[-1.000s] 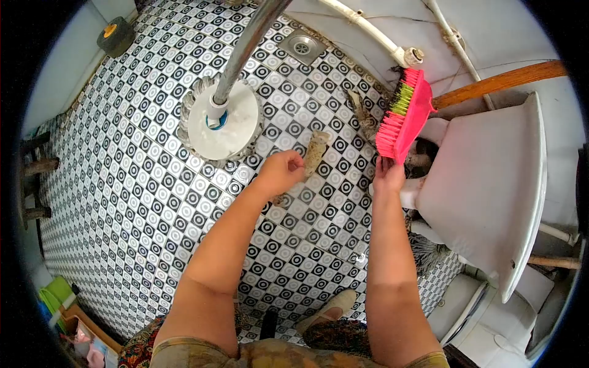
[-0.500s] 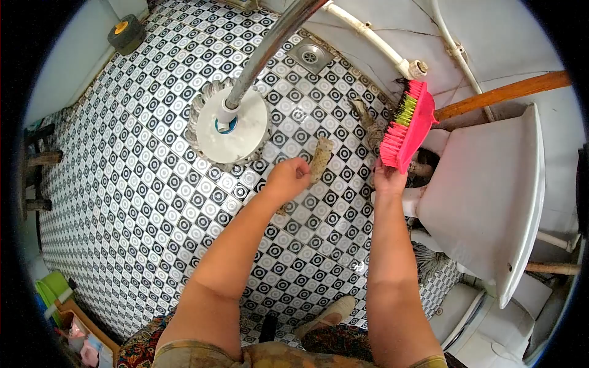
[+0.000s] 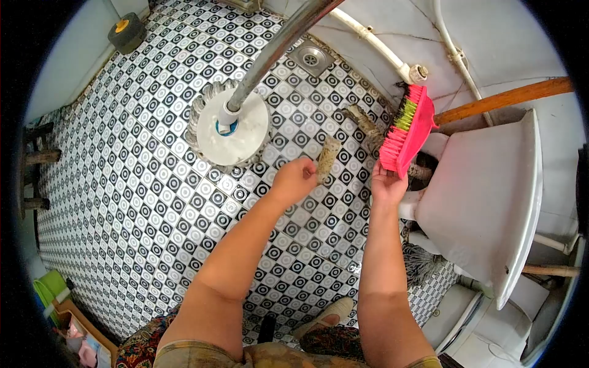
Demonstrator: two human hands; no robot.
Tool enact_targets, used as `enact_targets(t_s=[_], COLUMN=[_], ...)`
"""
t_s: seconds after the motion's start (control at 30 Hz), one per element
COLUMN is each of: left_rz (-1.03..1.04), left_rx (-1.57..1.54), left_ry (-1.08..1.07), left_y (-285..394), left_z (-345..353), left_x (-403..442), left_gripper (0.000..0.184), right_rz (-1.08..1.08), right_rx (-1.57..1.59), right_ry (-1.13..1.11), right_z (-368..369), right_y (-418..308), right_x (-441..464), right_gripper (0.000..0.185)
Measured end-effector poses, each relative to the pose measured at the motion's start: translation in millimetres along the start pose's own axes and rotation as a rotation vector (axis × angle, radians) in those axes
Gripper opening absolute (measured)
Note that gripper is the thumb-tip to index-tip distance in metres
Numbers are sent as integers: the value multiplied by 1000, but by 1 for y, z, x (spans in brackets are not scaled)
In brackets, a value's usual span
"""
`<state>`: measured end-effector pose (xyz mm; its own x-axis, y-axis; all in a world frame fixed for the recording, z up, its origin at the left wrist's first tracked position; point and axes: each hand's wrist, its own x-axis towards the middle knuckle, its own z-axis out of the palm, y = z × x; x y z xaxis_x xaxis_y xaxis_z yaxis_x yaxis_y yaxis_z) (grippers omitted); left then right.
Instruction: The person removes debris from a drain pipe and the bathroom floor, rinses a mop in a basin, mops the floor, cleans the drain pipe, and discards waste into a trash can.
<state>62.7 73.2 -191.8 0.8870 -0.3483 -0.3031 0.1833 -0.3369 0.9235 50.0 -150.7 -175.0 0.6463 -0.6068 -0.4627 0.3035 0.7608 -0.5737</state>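
Small checkered tiles with ringed circles cover the glossy floor (image 3: pixel 153 214); if it is wet, as its sheen suggests, a foot could slip. At right I have a smooth white basin (image 3: pixel 481 196), broad and tapering. Left of centre, far side, stands a mop (image 3: pixel 245 141): flat round white plate, shaggy grey fringe, metal pole slanting up. A knock from my left forearm could tip it.

The broom lies between the hands and the basin, on the far right. Its pink head (image 3: pixel 419 132) has stiff pink, lime and black bristles; its orange-brown wooden handle (image 3: pixel 503 99) passes above the basin's far end. My right hand (image 3: pixel 388 186), palm up, has its fingers closed on the near end of the head. Held only there, the head could twist under the handle's weight, and the handle could knock the basin.

My left hand (image 3: pixel 294 182), well apart from the right, has curled fingers beside a flat, beige, speckled strip (image 3: pixel 329 158); I cannot tell whether they pinch it. If they do, a loose pinch could drop it.
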Motion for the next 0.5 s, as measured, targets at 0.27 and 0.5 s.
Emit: enact_targets(t_s=[0.27,0.5], left_rz=[38,55], left_rx=[-40,-162], left_ry=[18,2], left_y=[0,-8], left_z=[1,8], left_x=[-1,2], left_gripper=[12,10], right_rz=[49,62], right_rx=[141,226], right_ry=[-25,-69], right_z=[4,0], right_y=[-1,2], right_x=[-4,-2], right_gripper=[25,23])
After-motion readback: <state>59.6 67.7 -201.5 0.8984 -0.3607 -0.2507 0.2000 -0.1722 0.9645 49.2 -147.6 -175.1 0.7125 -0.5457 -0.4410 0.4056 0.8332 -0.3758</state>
